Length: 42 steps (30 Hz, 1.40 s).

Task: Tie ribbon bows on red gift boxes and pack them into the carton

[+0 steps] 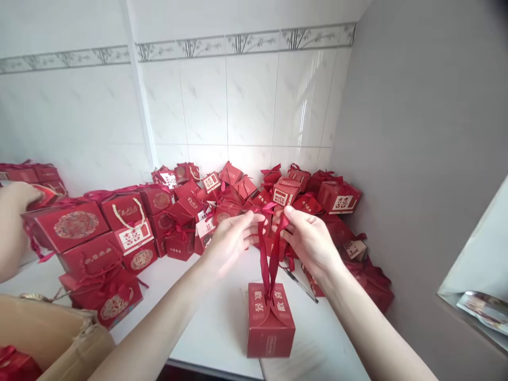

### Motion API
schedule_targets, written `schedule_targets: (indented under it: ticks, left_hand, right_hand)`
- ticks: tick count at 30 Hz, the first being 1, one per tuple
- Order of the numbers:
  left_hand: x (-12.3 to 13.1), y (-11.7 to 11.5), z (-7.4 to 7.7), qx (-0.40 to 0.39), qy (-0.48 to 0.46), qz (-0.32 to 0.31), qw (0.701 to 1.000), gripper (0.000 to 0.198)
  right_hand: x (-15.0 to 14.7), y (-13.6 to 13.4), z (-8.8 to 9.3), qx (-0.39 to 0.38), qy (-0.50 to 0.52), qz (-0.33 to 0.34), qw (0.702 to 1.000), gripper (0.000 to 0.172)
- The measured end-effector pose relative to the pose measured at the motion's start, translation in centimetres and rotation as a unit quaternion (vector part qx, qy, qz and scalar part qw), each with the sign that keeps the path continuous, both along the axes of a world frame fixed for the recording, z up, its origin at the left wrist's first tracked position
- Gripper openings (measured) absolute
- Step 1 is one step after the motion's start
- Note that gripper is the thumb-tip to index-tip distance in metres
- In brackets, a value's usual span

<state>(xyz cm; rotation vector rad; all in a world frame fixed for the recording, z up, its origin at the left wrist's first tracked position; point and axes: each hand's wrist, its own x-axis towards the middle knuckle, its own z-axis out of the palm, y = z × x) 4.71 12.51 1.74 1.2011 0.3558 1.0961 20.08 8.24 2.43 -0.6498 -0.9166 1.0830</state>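
A red gift box (271,330) with pale printed characters stands upright on the white table, its curved top flaps folded together. From the top of the box a dark red ribbon (264,259) rises in two strands. My left hand (230,241) pinches the left strand between thumb and fingers. On the other side, my right hand (313,241) grips the right strand near its upper end. Both strands run up apart from each other, with no bow in them. Behind my hands, many similar red boxes are heaped, so the ribbon tips are hard to separate from them.
Stacked red boxes (81,225) stand at left, beside another person's hand (18,211) touching a red item. A cardboard carton (51,328) occupies the near left corner. A pen (300,286) lies right of the box. A grey wall (413,159) bounds the right side.
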Motion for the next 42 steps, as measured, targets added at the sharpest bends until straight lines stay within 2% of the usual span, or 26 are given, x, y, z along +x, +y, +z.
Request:
schedule_targets:
  ticks: [5,10,16,19,21,23,24,25,27,28,29,30,32,35,42]
  left_hand:
    - [0.0,-0.4,0.5,0.051,0.047,0.015,0.997,0.022]
    - [0.3,-0.9,1.0,0.077,0.067,0.036,0.994,0.022]
    - [0.3,-0.9,1.2,0.092,0.048,0.053,0.993,0.029]
    - [-1.0,-0.5,1.2,0.086,0.016,0.031,0.996,0.027]
    - [-2.0,0.0,0.8,0.106,0.005,0.035,0.994,0.025]
    - [-2.6,0.5,-0.3,0.156,0.075,0.058,0.983,0.025]
    - [-2.7,0.6,-1.2,0.191,0.147,0.064,0.969,0.023]
    - [-2.6,0.5,-2.2,0.228,0.233,0.062,0.943,0.019]
    - [-2.2,0.0,-4.4,0.306,0.397,0.045,0.864,0.013]
    - [-1.8,-0.3,-5.6,0.343,0.456,0.040,0.820,0.011]
    - [-1.5,-0.6,-6.6,0.375,0.497,0.038,0.782,0.011]
    - [-1.2,-0.9,-7.5,0.396,0.525,0.041,0.753,0.010]
    - [-0.7,-1.2,-8.9,0.414,0.550,0.051,0.724,0.009]
    - [-0.4,-1.2,-9.8,0.411,0.545,0.060,0.728,0.006]
    - [0.0,-0.7,-10.2,0.408,0.549,0.052,0.728,0.004]
  right_hand:
    - [-0.8,0.1,0.6,0.025,-0.084,-0.052,0.995,0.031]
    - [-1.0,0.2,0.9,0.047,-0.165,-0.072,0.983,0.031]
    - [-0.3,-0.2,1.4,0.060,-0.185,-0.070,0.978,0.034]
    - [1.6,-1.1,1.7,0.094,-0.151,-0.050,0.983,0.040]
    - [3.2,-1.6,1.3,0.121,-0.128,0.002,0.984,0.051]
    - [4.5,-1.6,0.1,0.109,-0.183,0.022,0.977,0.055]
    - [4.9,-1.4,-0.8,0.089,-0.258,0.016,0.962,0.052]
    - [5.1,-1.3,-2.0,0.070,-0.361,0.009,0.930,0.045]
    - [5.0,-0.8,-4.6,0.053,-0.564,0.011,0.824,0.028]
    - [4.7,-0.6,-5.9,0.058,-0.633,0.023,0.772,0.022]
    - [4.4,-0.4,-7.0,0.064,-0.670,0.036,0.739,0.017]
    - [4.1,-0.3,-8.0,0.072,-0.689,0.045,0.720,0.014]
    - [3.6,-0.1,-9.3,0.077,-0.696,0.056,0.712,0.014]
    - [3.3,-0.2,-10.0,0.084,-0.705,0.059,0.702,0.015]
    - [2.7,-0.1,-11.0,0.100,-0.714,0.048,0.691,0.010]
